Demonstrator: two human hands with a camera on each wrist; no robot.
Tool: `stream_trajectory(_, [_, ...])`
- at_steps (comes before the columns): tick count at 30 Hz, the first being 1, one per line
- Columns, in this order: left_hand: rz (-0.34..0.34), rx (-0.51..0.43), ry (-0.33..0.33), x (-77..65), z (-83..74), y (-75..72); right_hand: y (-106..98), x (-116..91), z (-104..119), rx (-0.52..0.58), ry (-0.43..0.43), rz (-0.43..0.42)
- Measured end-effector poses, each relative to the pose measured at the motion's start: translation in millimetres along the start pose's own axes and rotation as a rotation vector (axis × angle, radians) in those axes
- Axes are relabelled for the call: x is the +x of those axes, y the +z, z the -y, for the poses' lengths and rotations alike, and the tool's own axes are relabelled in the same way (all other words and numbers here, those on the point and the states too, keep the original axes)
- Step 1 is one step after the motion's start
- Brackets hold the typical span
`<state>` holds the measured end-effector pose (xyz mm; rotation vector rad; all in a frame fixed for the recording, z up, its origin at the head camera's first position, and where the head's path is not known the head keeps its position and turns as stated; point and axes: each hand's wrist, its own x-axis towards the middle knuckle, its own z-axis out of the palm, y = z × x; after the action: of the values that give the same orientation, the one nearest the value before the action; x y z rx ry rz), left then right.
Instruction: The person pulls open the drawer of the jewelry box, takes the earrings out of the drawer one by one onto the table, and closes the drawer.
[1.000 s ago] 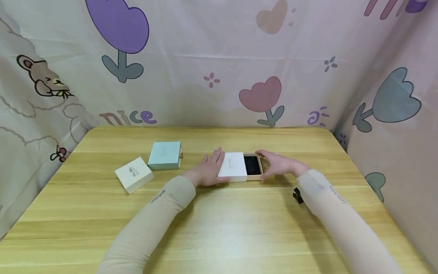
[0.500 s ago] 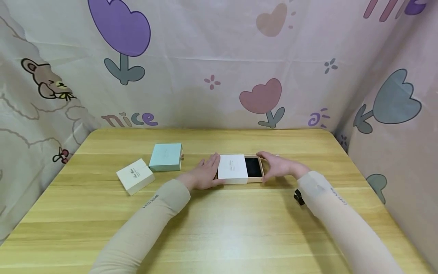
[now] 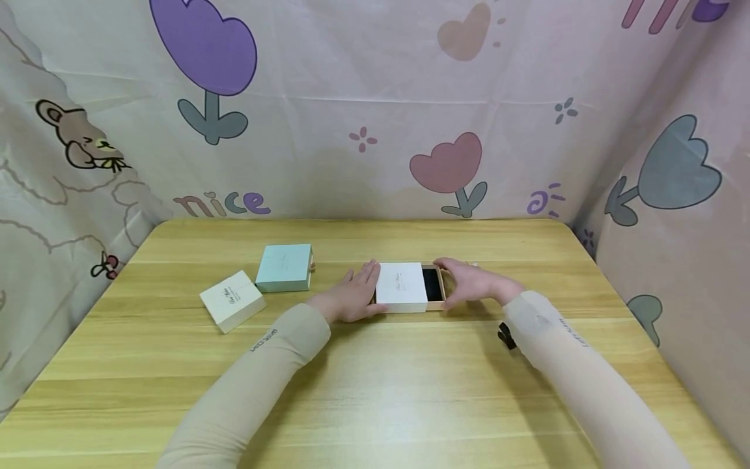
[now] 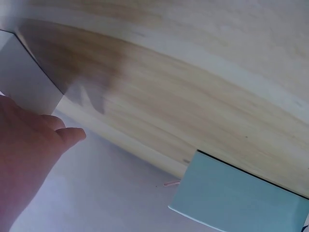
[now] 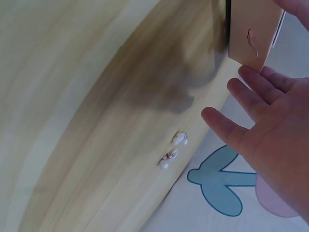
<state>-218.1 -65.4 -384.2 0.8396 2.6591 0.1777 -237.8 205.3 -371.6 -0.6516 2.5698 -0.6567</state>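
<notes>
A white sliding drawer box (image 3: 401, 286) with small dark lettering lies on the table. Its drawer (image 3: 435, 285), tan with a black lining, juts from the right end of the white sleeve. My left hand (image 3: 353, 296) presses against the box's left end, fingers fairly straight, thumb along the front side. Around the drawer's right end, my right hand (image 3: 473, 281) holds with thumb and fingers at opposite corners. From the right wrist view, a small ribbon pull (image 5: 252, 43) shows on the drawer's end face, and the other fingers (image 5: 224, 126) extend loosely.
A mint-coloured box (image 3: 284, 268) with a ribbon tab and a cream box (image 3: 232, 301) stand to the left. A small black object (image 3: 506, 336) lies beside the right sleeve. Two small shiny pieces, one whitish (image 5: 179, 138), lie behind the right hand. Patterned curtains (image 3: 316, 130) border the table.
The drawer has slid further into the sleeve, leaving less black lining showing. The right hand moved slightly left with it, while the left hand shifted back toward the box's left end.
</notes>
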Motion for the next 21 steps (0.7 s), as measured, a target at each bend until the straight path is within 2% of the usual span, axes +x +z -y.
stream_trajectory(12, [0.006, -0.004, 0.005, 3.7, -4.3, 0.0, 8, 9, 14, 0.004, -0.007, 0.001])
stream_trajectory(16, [0.01, 0.0, 0.001, 4.0, -5.6, -0.8, 10, 9, 24, 0.001, -0.019, 0.027])
stream_trajectory(21, [0.006, 0.0, -0.008, 4.4, -7.2, -1.2, 16, 8, 35, -0.101, -0.016, 0.03])
